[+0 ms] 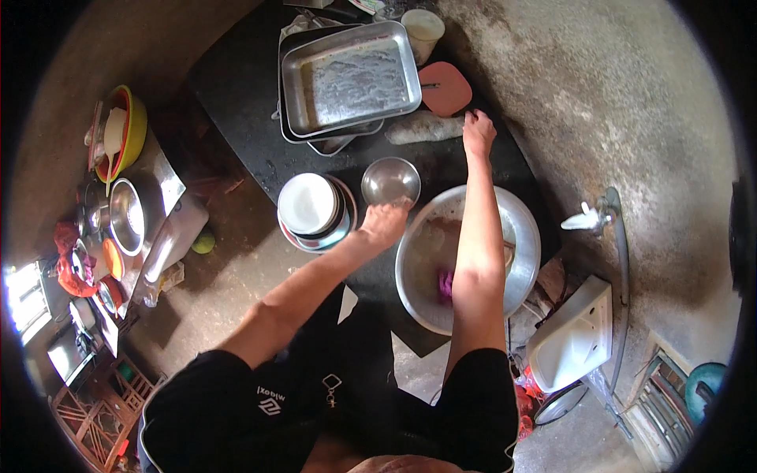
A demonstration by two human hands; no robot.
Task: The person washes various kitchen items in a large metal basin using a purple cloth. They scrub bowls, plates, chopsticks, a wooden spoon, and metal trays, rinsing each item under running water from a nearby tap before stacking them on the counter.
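My left hand (385,224) is at the near rim of a small metal bowl (390,180), its fingers closed on the edge. Farther right, my right hand (479,131) is at the right end of a long greyish object (423,127), perhaps a root vegetable or a rolled cloth; whether the fingers grip it cannot be told. A red square lid or plate (446,88) lies just beyond that hand. Under my right forearm stands a large metal basin (525,236) with cloudy liquid and a purple thing (445,285) in it. Stacked white bowls (306,204) stand left of the metal bowl.
Metal baking trays (358,83) are stacked on the dark table (236,88), beside a plastic tub (423,29). A wall tap (591,217) and a white sink (571,340) are at the right. Another table at the left holds a steel bowl (127,216) and a yellow basin (138,133).
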